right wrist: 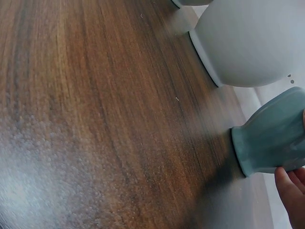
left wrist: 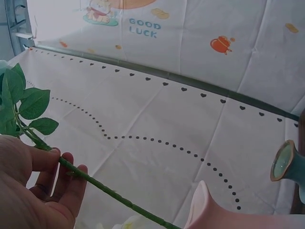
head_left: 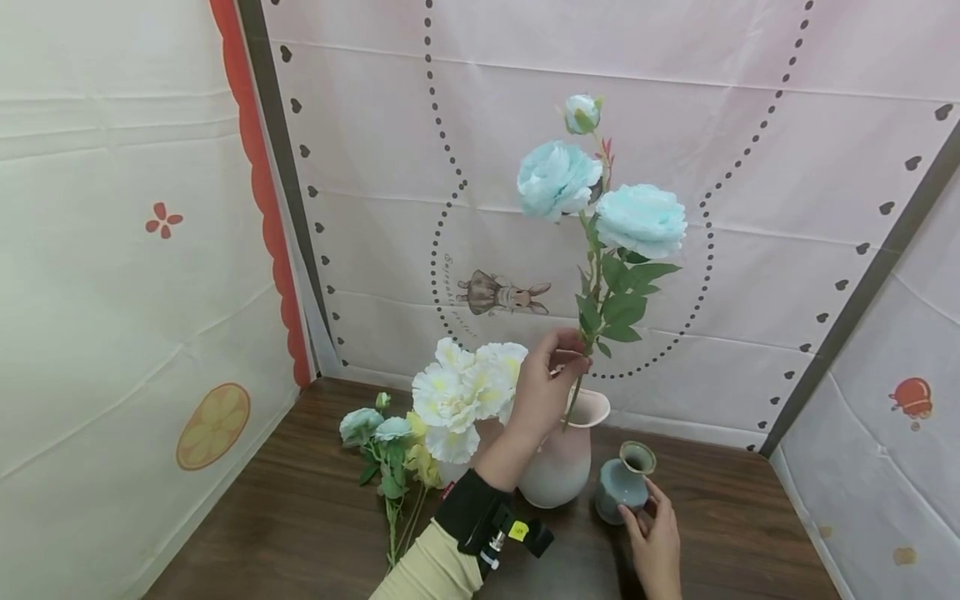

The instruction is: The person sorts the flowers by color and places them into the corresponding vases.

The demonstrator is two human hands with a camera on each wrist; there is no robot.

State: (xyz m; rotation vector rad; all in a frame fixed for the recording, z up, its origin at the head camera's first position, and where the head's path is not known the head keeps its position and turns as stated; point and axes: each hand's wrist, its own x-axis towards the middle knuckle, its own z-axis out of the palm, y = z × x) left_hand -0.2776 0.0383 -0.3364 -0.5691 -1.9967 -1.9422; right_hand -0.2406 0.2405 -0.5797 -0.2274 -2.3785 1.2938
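My left hand [head_left: 567, 357] pinches the green stem [left wrist: 110, 192] of a tall spray of pale blue flowers [head_left: 592, 196]. The spray stands upright, its stem's lower end inside the mouth of a pink and white vase [head_left: 561, 467]. In the left wrist view the left hand [left wrist: 57, 162] holds the stem just below its leaves [left wrist: 21, 105], above the pink vase's rim [left wrist: 202, 205]. My right hand [head_left: 648, 517] grips the base of a small teal vase [head_left: 624, 483] standing on the table right of the pink vase. In the right wrist view, fingertips [right wrist: 291, 188] touch the teal vase [right wrist: 274, 133].
White flowers [head_left: 465, 385] stand left of the pink vase, behind my left arm. Blue and yellow flower stems [head_left: 384, 442] lie on the brown wooden table [head_left: 300, 517]. Printed fabric walls [head_left: 120, 250] close in the left, back and right sides.
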